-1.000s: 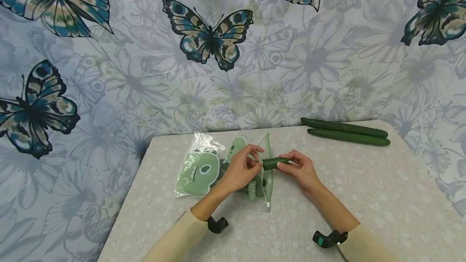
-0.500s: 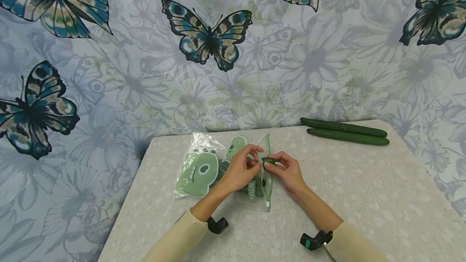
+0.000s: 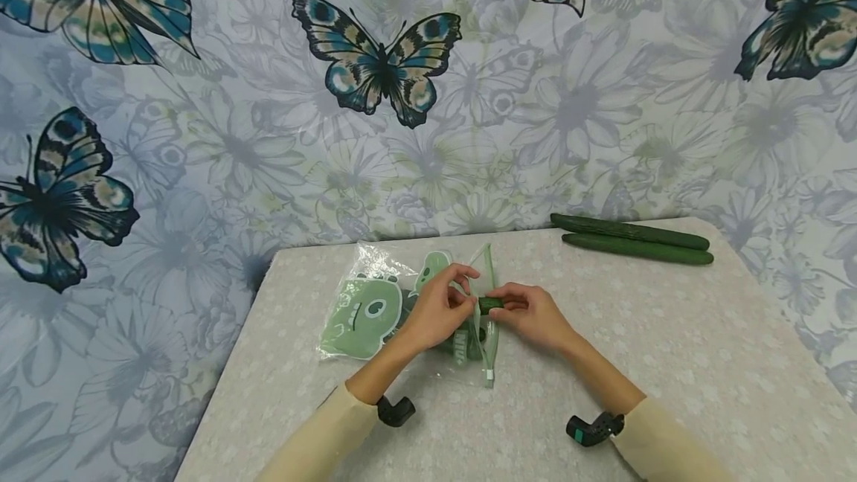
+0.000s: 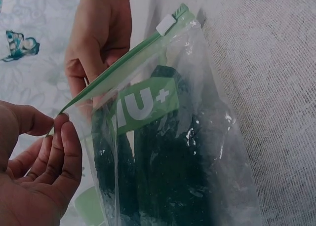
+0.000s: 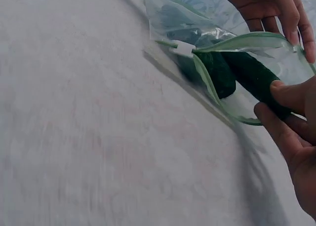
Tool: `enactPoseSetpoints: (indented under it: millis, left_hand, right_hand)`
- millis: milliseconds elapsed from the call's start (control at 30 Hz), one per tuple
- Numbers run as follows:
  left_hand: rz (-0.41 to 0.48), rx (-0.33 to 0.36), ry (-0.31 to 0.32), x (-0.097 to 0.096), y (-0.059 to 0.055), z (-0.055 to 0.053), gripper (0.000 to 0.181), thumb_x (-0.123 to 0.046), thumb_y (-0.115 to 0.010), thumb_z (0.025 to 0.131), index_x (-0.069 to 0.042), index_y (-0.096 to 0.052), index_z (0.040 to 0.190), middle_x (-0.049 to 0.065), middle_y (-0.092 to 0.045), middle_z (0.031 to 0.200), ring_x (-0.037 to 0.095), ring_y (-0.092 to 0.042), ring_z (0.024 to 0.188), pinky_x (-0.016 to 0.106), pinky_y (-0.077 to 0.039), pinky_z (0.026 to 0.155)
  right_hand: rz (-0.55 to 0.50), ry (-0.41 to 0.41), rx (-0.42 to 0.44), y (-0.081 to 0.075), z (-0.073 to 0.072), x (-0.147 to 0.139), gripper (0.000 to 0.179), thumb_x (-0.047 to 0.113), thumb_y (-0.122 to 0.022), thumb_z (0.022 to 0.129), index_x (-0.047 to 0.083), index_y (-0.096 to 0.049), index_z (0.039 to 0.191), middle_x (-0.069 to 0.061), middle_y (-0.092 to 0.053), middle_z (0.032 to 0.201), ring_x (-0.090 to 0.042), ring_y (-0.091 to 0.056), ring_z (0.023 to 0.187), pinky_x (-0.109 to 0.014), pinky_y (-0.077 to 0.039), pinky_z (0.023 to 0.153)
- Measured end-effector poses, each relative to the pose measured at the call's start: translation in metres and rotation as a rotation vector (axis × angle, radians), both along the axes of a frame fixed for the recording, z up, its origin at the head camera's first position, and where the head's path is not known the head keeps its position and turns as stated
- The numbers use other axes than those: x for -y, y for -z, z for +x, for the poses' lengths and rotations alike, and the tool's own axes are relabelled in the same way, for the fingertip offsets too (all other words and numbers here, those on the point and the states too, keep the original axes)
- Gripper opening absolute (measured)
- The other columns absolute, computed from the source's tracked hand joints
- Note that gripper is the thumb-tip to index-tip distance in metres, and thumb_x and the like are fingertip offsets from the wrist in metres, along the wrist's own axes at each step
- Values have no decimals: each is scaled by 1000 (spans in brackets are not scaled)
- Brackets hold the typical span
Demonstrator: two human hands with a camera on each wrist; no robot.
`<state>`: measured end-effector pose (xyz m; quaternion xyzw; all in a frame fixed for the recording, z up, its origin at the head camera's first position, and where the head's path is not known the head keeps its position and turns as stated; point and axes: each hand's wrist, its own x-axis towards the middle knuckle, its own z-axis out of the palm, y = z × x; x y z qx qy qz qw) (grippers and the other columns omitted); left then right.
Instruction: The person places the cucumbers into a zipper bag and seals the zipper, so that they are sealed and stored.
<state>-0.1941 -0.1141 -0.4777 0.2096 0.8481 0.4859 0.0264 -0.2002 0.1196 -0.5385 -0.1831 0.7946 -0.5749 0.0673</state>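
A clear zip bag (image 3: 361, 318) with green cartoon prints lies at mid-table, its mouth spread toward the right. My left hand (image 3: 438, 311) pinches the upper edge of that mouth between thumb and fingertips. My right hand (image 3: 535, 315) grips the near end of a dark green cucumber (image 5: 254, 78), most of whose length is inside the bag. Beside it in the bag, the right wrist view shows another cucumber (image 5: 224, 80). A white slider (image 4: 166, 24) sits at one end of the green zip strip. The prints partly hide the bag's contents.
Two long cucumbers (image 3: 636, 245) lie side by side at the table's back right. A pale patterned cloth (image 3: 669, 333) covers the table. Behind its back edge hangs a butterfly-print backdrop (image 3: 535, 132).
My right hand has moved left, and the cucumber it holds has slid deeper into the bag. The left hand keeps its pinch on the bag's edge.
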Motion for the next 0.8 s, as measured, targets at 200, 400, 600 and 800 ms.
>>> enactPoseSetpoints:
  millis: [200,400,600,800]
  left_hand:
    - [-5,12,4,-1,-3,1,39,-7,-66,99,-8,-63,138,7,-63,110,7,-73,81,25,-57,69]
    - [-3,-2,12,-1,-6,1,38,-7,-66,100,-9,-63,138,7,-62,110,8,-71,79,24,-54,65]
    - [9,6,18,2,-8,3,38,-6,-65,101,-9,-62,139,9,-62,111,8,-70,79,25,-53,65]
    - [11,-8,1,5,-8,2,37,-5,-66,100,-15,-64,135,9,-63,109,8,-71,79,25,-54,65]
  right_hand:
    - [-207,3,100,10,-2,6,26,11,-77,100,-2,-74,123,-22,-76,127,-16,-81,100,-29,-64,91]
    - [-375,15,123,13,-1,20,30,2,-75,98,-12,-69,123,-22,-77,123,-9,-81,96,-28,-66,86]
    - [-366,38,105,14,-2,35,30,0,-72,99,-11,-68,127,-19,-78,120,-5,-79,98,-24,-64,86]
    - [-172,37,17,13,-4,42,24,2,-72,99,-1,-73,123,-22,-78,123,-13,-79,104,-23,-62,91]
